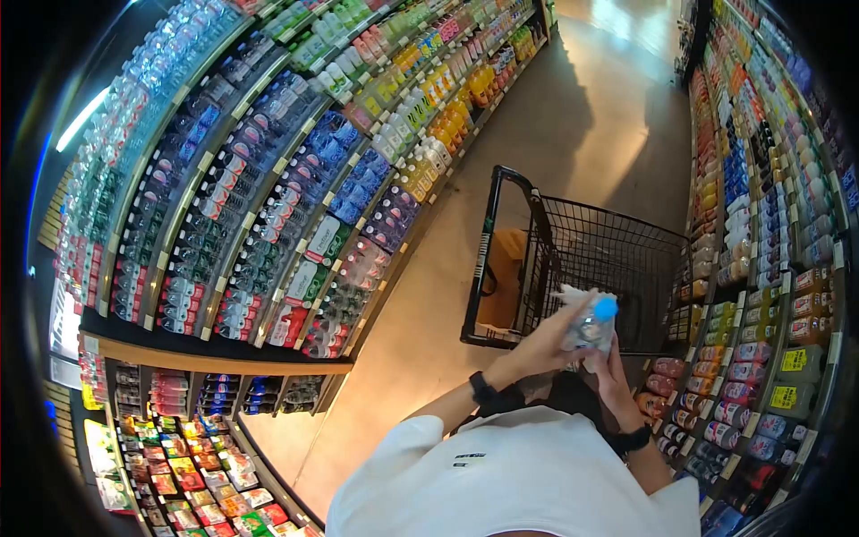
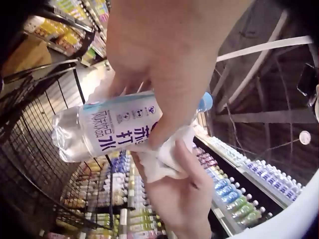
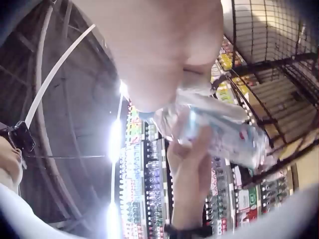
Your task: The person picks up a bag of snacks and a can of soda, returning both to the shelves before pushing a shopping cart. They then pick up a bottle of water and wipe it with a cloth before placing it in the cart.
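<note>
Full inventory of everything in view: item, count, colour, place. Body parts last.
Bottle: 1, clear with blue cap, between the hands
Tissue: at least 1, white, against the bottle
Cart: 1, black, ahead of the person
Box-like thing: 1, brown, seen through the cart's handle end
Left-side drinks: too many to count, mixed colours, head view's left
Right-side drinks: too many to count, mixed colours, head view's right
Packets: many, mostly red and yellow, head view's lower left
Floor: 1, tan, aisle
Shirt: 1, white, on the person
Wristbands: 2, black, one per wrist
Left hand: 1, bare, gripping the bottle
Right hand: 1, bare, holding the tissue
</note>
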Demonstrator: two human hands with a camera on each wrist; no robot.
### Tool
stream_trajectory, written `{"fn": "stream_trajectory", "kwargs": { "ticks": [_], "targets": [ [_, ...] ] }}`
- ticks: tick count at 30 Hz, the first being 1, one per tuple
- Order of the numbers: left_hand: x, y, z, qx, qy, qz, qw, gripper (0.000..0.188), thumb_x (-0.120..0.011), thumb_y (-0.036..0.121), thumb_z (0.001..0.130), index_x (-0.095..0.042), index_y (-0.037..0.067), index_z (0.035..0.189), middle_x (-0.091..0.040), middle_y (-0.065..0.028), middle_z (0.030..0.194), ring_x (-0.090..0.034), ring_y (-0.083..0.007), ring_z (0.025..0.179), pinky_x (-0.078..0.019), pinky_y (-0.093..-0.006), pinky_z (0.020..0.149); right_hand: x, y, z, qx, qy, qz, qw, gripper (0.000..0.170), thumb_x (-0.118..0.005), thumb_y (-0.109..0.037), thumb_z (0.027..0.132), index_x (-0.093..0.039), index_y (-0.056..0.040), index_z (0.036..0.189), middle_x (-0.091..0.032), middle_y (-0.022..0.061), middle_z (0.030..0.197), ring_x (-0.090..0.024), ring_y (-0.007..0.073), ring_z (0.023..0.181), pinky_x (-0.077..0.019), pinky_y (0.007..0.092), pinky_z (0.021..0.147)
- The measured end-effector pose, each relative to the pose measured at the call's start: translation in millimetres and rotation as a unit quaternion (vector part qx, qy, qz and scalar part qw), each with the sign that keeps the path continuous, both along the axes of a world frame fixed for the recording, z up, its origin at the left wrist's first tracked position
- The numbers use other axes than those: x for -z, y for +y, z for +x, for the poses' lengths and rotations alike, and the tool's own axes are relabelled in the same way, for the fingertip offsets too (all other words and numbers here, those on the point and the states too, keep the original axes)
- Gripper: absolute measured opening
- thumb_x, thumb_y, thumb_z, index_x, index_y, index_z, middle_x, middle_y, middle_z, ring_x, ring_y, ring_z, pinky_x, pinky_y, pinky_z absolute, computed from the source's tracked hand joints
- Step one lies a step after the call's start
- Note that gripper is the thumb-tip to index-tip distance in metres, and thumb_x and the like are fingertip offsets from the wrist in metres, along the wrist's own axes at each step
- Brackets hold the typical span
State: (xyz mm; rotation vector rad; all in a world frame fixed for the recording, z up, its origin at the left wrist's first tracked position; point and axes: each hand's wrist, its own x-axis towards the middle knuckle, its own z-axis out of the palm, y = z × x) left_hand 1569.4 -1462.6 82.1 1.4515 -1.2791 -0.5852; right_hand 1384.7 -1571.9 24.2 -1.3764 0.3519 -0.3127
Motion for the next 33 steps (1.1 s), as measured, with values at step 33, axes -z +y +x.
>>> {"fn": "stream_trajectory", "kwargs": {
  "ticks": [33],
  "targets": [
    [-31.6,47.4,-139.9,0.143,-0.069,-0.174,0.972,0.058,-0.081,0.010,0.079,-0.055,0.001,0.130,-0.053,-0.0227,0.135,-0.046,-0.0458,0.137,-0.0366,-0.0538,0.112,-55.0,170.4,-112.9,0.359,0.010,0.017,0.933,0.064,-0.019,-0.053,0.111,-0.042,-0.0039,0.145,-0.049,0.0043,0.137,-0.045,0.0143,0.128,-0.0342,0.0335,0.114]
  ]
}}
